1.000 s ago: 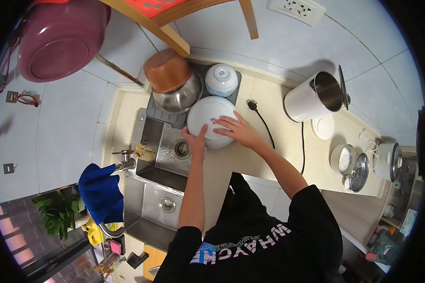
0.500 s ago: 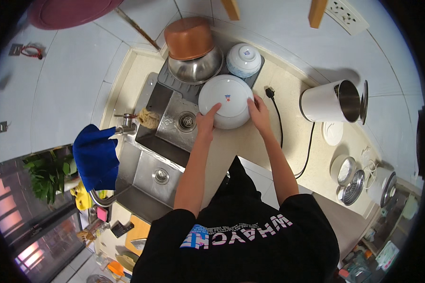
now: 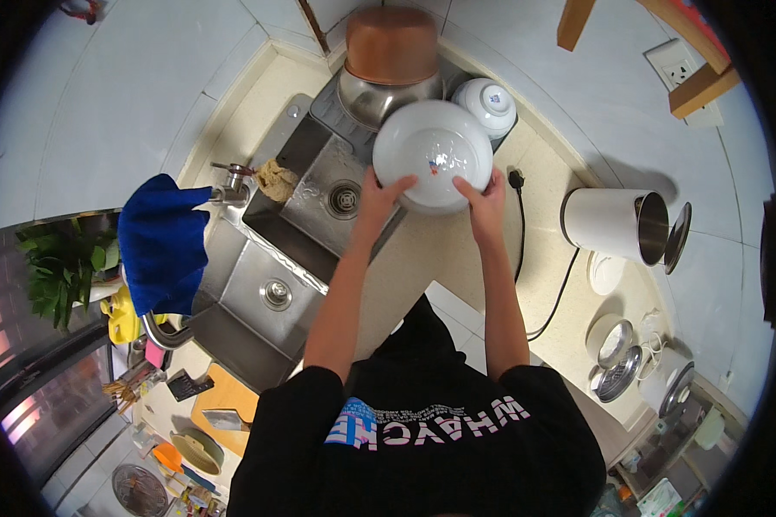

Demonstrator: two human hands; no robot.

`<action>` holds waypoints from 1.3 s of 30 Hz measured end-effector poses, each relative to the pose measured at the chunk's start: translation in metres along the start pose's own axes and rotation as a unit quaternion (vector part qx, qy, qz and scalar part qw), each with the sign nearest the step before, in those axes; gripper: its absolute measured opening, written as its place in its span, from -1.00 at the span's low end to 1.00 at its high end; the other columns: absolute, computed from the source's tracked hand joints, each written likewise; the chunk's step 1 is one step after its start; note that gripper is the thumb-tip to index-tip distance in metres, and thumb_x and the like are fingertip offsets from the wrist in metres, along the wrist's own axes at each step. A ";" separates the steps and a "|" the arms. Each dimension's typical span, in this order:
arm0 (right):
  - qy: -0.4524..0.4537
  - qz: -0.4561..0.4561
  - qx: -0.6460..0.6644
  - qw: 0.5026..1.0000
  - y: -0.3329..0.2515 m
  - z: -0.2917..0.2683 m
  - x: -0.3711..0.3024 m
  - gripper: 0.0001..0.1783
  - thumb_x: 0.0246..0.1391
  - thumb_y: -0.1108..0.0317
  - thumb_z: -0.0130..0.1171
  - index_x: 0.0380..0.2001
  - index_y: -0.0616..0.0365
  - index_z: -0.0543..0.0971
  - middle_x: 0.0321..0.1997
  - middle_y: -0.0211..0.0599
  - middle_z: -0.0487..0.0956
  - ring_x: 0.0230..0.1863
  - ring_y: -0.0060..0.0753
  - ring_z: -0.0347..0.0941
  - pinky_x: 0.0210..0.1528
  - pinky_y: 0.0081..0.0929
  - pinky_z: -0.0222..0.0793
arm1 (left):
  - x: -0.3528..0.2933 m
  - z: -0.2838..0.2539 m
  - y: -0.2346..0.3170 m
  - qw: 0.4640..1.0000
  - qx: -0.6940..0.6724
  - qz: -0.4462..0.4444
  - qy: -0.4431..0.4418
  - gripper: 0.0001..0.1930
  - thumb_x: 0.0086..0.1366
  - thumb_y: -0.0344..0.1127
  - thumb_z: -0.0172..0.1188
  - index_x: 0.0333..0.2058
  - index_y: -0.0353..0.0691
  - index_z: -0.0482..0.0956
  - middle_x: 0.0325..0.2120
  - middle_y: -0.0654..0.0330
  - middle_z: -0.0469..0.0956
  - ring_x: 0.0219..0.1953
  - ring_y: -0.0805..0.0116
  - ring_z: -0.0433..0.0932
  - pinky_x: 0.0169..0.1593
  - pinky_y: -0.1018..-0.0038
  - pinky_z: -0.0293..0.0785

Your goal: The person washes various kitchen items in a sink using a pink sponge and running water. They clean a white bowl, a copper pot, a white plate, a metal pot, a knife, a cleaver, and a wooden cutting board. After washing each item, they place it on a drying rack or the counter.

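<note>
White plate, base up, pinched between two hands at the sink's right side

The white plate (image 3: 422, 142) sits between the left hand (image 3: 382, 202) and the right hand (image 3: 487, 205), just to the right of the upper basin of the sink (image 3: 319, 185). Each hand is clamped on the near part of the rim, one at either side: both thumbs lie on the upturned base, angled toward each other, and the fingers curl round the edge and go out of sight below. Most of the plate therefore reaches out beyond the grip, away from the person, with a small red and blue mark on the base ahead of the thumbs. The plate is a little blurred, so it may be one piece or a close stack, and I cannot tell whether its far side touches anything.

Past the sink's far end is a grey drying tray (image 3: 328, 108), bearing a copper-coloured pot (image 3: 392, 47), upside down over a steel bowl (image 3: 375, 96), and an upturned white bowl (image 3: 495, 102). At the sink's left edge, a tan scrubber (image 3: 276, 179) lies next to the tap (image 3: 234, 183), and a blue cloth (image 3: 164, 246) hangs there too. Well right of the sink stands a white kettle (image 3: 602, 222)
</note>
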State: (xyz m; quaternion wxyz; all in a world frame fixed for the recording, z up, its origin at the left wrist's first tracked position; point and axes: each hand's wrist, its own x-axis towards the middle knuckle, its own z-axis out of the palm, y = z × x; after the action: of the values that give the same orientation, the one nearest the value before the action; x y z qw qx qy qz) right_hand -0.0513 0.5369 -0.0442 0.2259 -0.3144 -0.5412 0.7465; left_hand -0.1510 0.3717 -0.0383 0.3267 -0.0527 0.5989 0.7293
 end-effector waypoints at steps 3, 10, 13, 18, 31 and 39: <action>-0.071 -0.083 -0.019 0.994 -0.009 0.013 0.033 -0.15 -0.28 0.51 0.44 0.08 0.25 0.17 -0.01 -0.19 0.39 0.02 -0.36 0.35 0.04 -0.45 0.32 | 0.040 -0.007 0.000 0.989 0.082 0.122 -0.029 -0.27 -0.15 -0.25 0.50 -0.07 -0.45 0.28 -0.21 0.07 0.48 -0.17 0.32 0.49 -0.11 0.46 0.46; -0.112 -0.082 -0.032 0.990 -0.011 0.036 0.066 -0.13 -0.22 0.48 0.41 0.14 0.27 0.13 0.08 -0.17 0.34 0.09 -0.35 0.30 0.12 -0.43 0.26 | 0.074 -0.016 0.005 0.982 0.104 0.153 -0.032 -0.18 -0.13 -0.19 0.51 -0.02 -0.49 0.21 -0.13 -0.02 0.44 -0.12 0.29 0.48 -0.08 0.45 0.46; -0.103 -0.129 -0.050 0.985 0.008 0.032 0.073 -0.13 -0.11 0.43 0.36 0.21 0.29 0.09 0.11 -0.13 0.34 0.11 -0.34 0.29 0.14 -0.42 0.23 | 0.070 -0.010 -0.002 0.984 0.099 0.147 -0.015 -0.24 -0.08 -0.20 0.48 -0.02 -0.47 0.23 -0.12 0.00 0.45 -0.10 0.30 0.47 -0.06 0.45 0.43; -0.005 -0.120 -0.103 0.987 0.021 0.041 0.063 -0.13 -0.12 0.32 0.39 0.16 0.42 0.13 0.13 -0.05 0.34 0.10 -0.28 0.31 0.12 -0.42 0.24 | 0.064 -0.012 -0.005 0.991 0.055 0.124 0.000 -0.29 -0.03 -0.19 0.44 -0.01 -0.41 0.25 -0.11 0.04 0.45 -0.07 0.34 0.44 -0.02 0.47 0.38; 0.066 -0.091 -0.044 0.993 0.028 0.039 0.044 -0.36 -0.01 0.25 0.31 0.06 0.39 0.34 -0.06 -0.13 0.50 -0.05 -0.39 0.42 0.02 -0.52 0.30 | 0.070 0.001 0.000 0.990 0.095 0.097 0.035 -0.15 -0.10 -0.14 0.48 -0.01 -0.46 0.12 -0.08 -0.03 0.34 -0.03 0.28 0.38 0.02 0.44 0.35; 0.245 -0.096 -0.126 0.956 -0.003 -0.007 0.062 -0.51 0.11 0.20 0.19 0.00 0.31 0.40 -0.17 -0.22 0.52 -0.22 -0.52 0.43 -0.12 -0.61 0.32 | 0.063 0.004 0.006 0.995 0.057 0.074 0.046 -0.12 -0.16 -0.16 0.52 -0.03 -0.43 0.09 -0.10 -0.03 0.33 -0.05 0.26 0.39 -0.01 0.44 0.39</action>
State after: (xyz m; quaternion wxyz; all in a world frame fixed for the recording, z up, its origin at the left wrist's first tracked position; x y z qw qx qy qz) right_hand -0.0895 0.5842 -0.0568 0.3808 -0.4598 -0.5870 0.5468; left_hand -0.2029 0.4009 -0.0616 0.2461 -0.0227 0.6561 0.7131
